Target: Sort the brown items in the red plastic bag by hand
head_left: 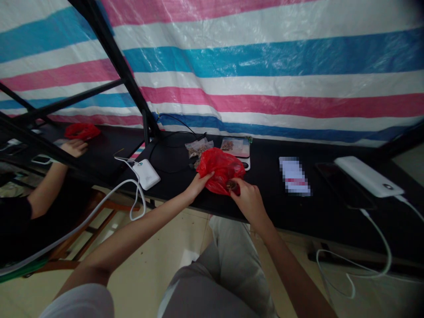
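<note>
A crumpled red plastic bag (220, 165) lies near the front of the black table, between my hands. My left hand (198, 186) is closed on the bag's left edge, thumb on top. Closed at the bag's right front side, my right hand (249, 198) has a small dark brown thing (233, 186) at its fingertips; its exact kind is unclear. Behind the red bag are small clear bags of brown bits (198, 147). Another clear bag (232, 145) rests on a white scale (247, 164), which the red bag partly hides.
A white power bank (145, 174) with a cable lies left. To the right are a blurred-out phone (294, 176), a dark phone (342, 185) and another white power bank (368, 176). Beyond the black frame (135, 88), a co-worker's hand (77, 148) touches another red bag (81, 131).
</note>
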A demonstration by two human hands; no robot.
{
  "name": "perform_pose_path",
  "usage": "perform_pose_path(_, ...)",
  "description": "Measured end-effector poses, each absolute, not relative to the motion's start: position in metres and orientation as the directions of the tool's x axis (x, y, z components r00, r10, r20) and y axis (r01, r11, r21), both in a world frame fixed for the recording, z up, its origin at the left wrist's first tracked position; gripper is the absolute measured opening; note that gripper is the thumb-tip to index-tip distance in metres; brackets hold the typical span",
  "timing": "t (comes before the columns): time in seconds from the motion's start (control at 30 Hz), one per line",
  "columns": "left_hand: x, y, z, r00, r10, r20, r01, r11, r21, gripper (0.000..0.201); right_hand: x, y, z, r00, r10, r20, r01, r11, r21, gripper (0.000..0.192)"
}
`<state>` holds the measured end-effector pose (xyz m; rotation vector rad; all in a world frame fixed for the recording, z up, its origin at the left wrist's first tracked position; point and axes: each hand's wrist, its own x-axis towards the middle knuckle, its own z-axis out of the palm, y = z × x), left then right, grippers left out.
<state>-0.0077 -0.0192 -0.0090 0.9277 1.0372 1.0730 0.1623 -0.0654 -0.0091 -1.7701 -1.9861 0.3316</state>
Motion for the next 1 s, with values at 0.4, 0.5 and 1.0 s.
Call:
perform_pose_path(0.4, -0.022, -0.022, -0.016, 0.125, 0.983, -0.134, -0.180, 0.155, 0.971, 0.047, 0.130, -0.067, 0.003, -0.154, 0.958, 0.242, 0.867, 0.249, -0.431, 0.021)
perform_pose_path(0.5, -0.025, -0.024, -0.015, 0.126, 0.978, -0.165, -0.179, 0.186, 0.966, 0.048, 0.130, -0.066, -0.004, -0.147, 0.965, 0.216, 0.892, 0.223, -0.393, 0.020)
perform_pose_path(1.0, -0.023, -0.022, -0.017, 0.183, 0.960, -0.213, -0.221, 0.251, 0.942, 0.050, 0.128, -0.062, -0.019, -0.140, 0.967, 0.214, 0.895, 0.216, -0.391, 0.023)
